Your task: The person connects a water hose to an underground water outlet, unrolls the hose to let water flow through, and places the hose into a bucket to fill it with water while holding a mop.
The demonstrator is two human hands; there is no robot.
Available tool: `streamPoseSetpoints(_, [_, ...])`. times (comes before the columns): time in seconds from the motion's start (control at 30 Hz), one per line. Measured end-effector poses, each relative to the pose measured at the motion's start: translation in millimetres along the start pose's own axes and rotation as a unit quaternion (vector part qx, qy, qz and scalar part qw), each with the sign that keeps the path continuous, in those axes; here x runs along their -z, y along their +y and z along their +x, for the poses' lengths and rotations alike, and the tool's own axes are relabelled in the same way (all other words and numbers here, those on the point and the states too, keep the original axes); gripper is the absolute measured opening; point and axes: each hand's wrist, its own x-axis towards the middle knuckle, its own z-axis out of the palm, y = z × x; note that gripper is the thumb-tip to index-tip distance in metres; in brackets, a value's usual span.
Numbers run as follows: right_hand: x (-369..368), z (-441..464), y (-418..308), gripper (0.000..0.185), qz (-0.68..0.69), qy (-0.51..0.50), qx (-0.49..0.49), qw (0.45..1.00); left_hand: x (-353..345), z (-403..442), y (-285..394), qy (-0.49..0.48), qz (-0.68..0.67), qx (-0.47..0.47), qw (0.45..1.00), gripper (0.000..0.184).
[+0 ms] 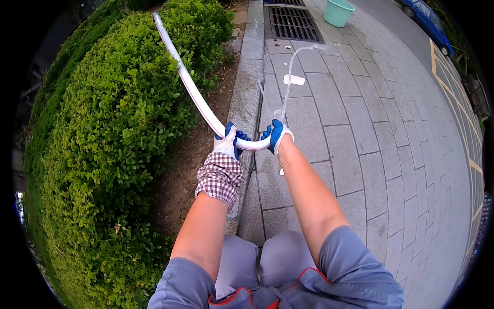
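A white hose (198, 98) with a thin red line runs down from the top of the hedge and curves across in front of me. My left hand (230, 141), in a blue and white glove with a checked sleeve cuff above it, is wrapped round the hose. At the hose's right end, my right hand (276, 136), gloved in the same colours, grips it. A thin stream of water (289, 82) arcs away from my right hand and lands on the paving near the drain grate (293, 24). The hose's mouth is hidden by the glove.
A green hedge (113, 129) fills the left side, with bare soil and a stone kerb (246, 87) beside it. Grey paving (355, 149) lies to the right. A light green bucket (338, 13) stands beyond the grate. A blue vehicle (427, 23) is at the upper right.
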Motion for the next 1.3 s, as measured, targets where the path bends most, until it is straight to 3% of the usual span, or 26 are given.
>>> streamPoseSetpoints(0.17, [-2.8,4.7,-15.0,0.019,-0.067,0.122,0.007,0.99,-6.9,14.9,-15.3,0.042,0.036,-0.011,0.998,0.024])
streamPoseSetpoints(0.2, [8.3,38.7,-14.8,0.017,-0.282,0.11,0.015,0.953,-7.1,17.3,-19.5,0.041,0.026,-0.012,0.999,0.024])
streamPoseSetpoints(0.23, [25.3,102.8,-11.9,0.02,-0.484,0.093,0.022,0.87,-7.6,16.7,-18.6,0.038,0.028,-0.006,0.999,0.023])
streamPoseSetpoints(0.33, [8.9,84.2,-31.0,0.031,-0.695,0.072,0.0,0.715,-17.5,11.4,-17.7,0.013,0.002,0.033,0.999,0.02])
streamPoseSetpoints(0.4, [4.1,91.2,-37.5,0.03,-0.735,0.05,0.023,0.676,-20.1,5.3,-14.4,-0.014,-0.027,0.023,0.999,0.036])
streamPoseSetpoints(0.47, [8.9,123.1,-39.8,0.03,-0.759,0.019,0.048,0.649,-22.0,2.4,-10.6,-0.013,-0.042,0.034,0.998,0.035])
streamPoseSetpoints(0.6, [3.4,129.9,-41.6,0.029,-0.593,0.084,0.031,0.8,-33.0,-5.9,-6.1,0.014,-0.033,0.041,0.999,0.016])
streamPoseSetpoints(0.63, [2.2,124.3,-46.0,0.029,-0.577,0.084,0.037,0.812,-35.2,-7.1,-4.2,0.017,-0.037,0.039,0.998,0.016])
streamPoseSetpoints(0.83, [-3.7,139.6,-58.8,0.028,-0.673,0.045,0.104,0.731,-36.9,1.3,-3.1,-0.015,-0.059,0.025,0.998,0.028])
streamPoseSetpoints(1.03, [-6.3,150.6,-67.0,0.028,-0.674,0.023,0.097,0.732,-39.1,1.1,0.4,-0.01,-0.037,0.039,0.999,0.026])
streamPoseSetpoints(1.1, [-3.7,160.0,-67.9,0.027,-0.637,0.034,0.076,0.766,-39.4,2.5,0.7,-0.018,-0.048,0.039,0.998,0.026])
streamPoseSetpoints(1.27, [-29.7,2.9,-64.2,0.027,-0.382,0.101,-0.003,0.918,-41.4,-1.4,4.9,0.004,-0.008,0.044,0.999,0.028])
streamPoseSetpoints(1.3, [-27.4,2.2,-61.1,0.026,-0.384,0.104,-0.016,0.917,-40.1,-1.0,4.3,0.001,-0.002,0.044,0.999,0.029])
